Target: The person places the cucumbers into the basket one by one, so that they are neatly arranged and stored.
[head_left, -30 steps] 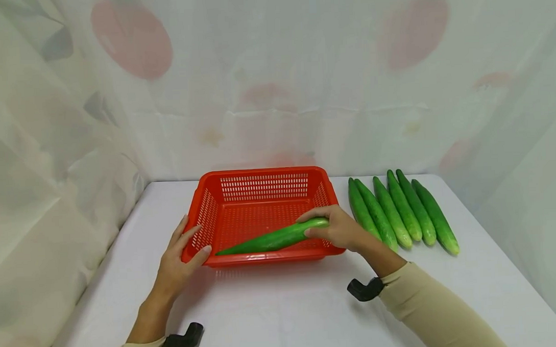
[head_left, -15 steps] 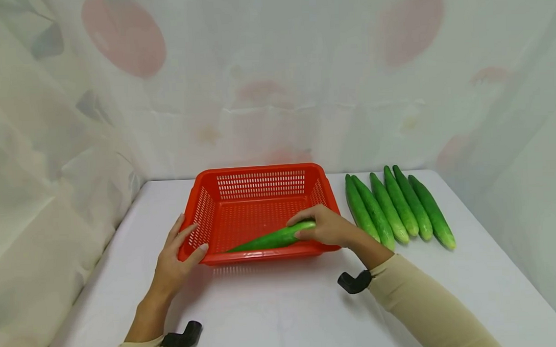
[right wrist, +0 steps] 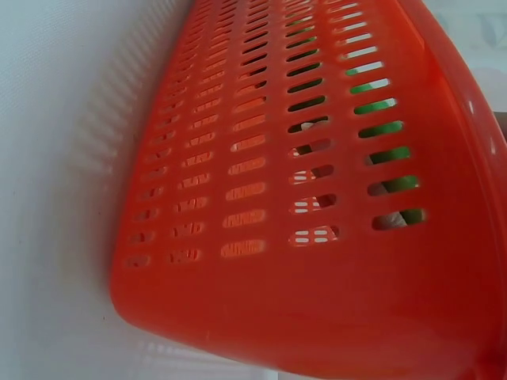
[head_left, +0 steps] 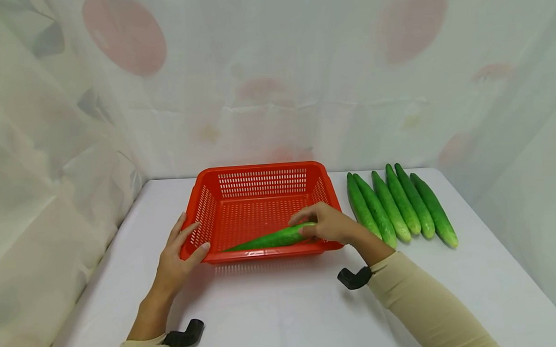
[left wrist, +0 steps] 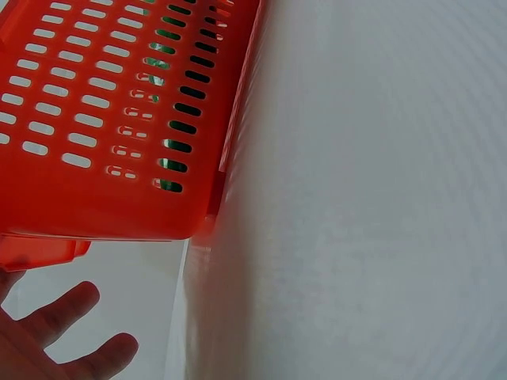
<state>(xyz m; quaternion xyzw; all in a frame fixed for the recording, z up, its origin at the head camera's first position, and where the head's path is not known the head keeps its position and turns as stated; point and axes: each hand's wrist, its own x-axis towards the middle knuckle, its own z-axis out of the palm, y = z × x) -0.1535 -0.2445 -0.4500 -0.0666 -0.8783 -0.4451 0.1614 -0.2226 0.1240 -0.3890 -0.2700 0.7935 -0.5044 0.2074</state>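
Note:
A red plastic basket (head_left: 262, 253) with slotted walls stands on the white table. My left hand (head_left: 175, 264) is at its front left corner, thumb by the rim, fingers spread along the left side. In the left wrist view two fingertips (left wrist: 83, 301) stretch out apart, just past the basket's rim (left wrist: 40, 252). Inside the basket a long green cucumber (head_left: 271, 239) lies slantwise along the front wall. My right hand (head_left: 328, 224) reaches over the front right rim and holds its paler thick end between thumb and fingers. Through the slots in the right wrist view, green cucumber skin (right wrist: 386, 128) shows.
Several cucumbers (head_left: 400, 202) lie side by side on the table (head_left: 273, 306) to the right of the basket, pale ends toward me. Patterned cloth (head_left: 276, 127) hangs behind the table and along both sides.
My right hand has lowered the cucumber deeper into the basket and shifted slightly left. The left hand stays at the basket's corner. The view has tilted slightly.

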